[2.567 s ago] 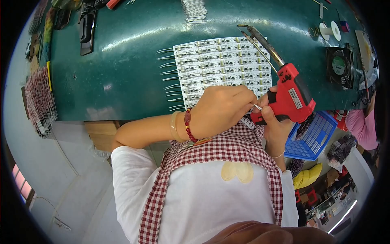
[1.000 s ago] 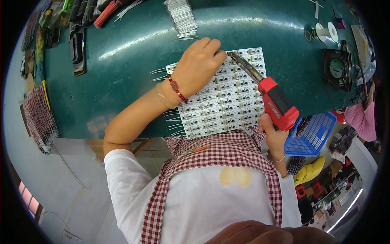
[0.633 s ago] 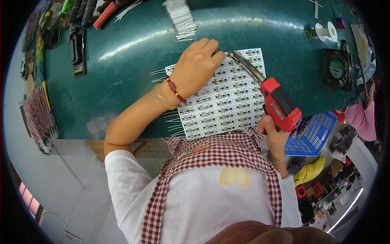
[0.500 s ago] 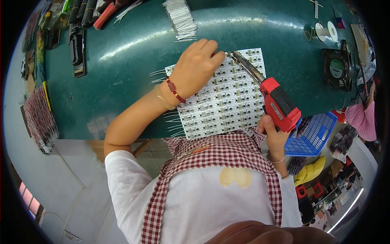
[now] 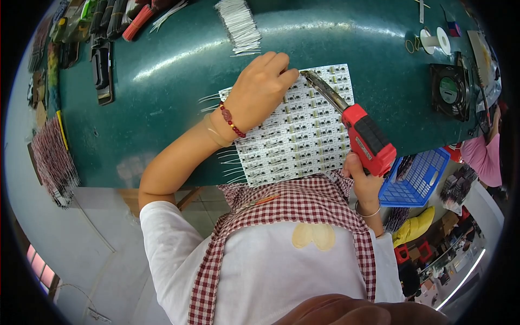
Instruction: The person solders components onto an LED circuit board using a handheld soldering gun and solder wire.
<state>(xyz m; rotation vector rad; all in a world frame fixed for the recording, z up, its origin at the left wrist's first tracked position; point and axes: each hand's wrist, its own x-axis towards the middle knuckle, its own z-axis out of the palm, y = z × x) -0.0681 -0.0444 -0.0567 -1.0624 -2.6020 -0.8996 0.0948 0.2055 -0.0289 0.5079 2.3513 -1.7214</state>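
Note:
A white circuit board panel with rows of small dark parts lies on the green table by its near edge. Thin white wires stick out past its left side. My left hand rests over the panel's upper left, fingers curled together; what they pinch is hidden beneath them. In my right hand is a red and black soldering gun, gripped by its handle at the panel's right. Its long metal nose points up and left, the tip at the panel's far edge close to my left fingertips.
A bundle of white wires lies beyond the panel. To the right are a solder spool and a black fan; a blue basket stands below the table edge. Wire bundles lie far left. Another person's pink sleeve shows at right.
The soldering gun has shifted slightly left, its tip now closer to my left fingertips. My left hand has moved very slightly left.

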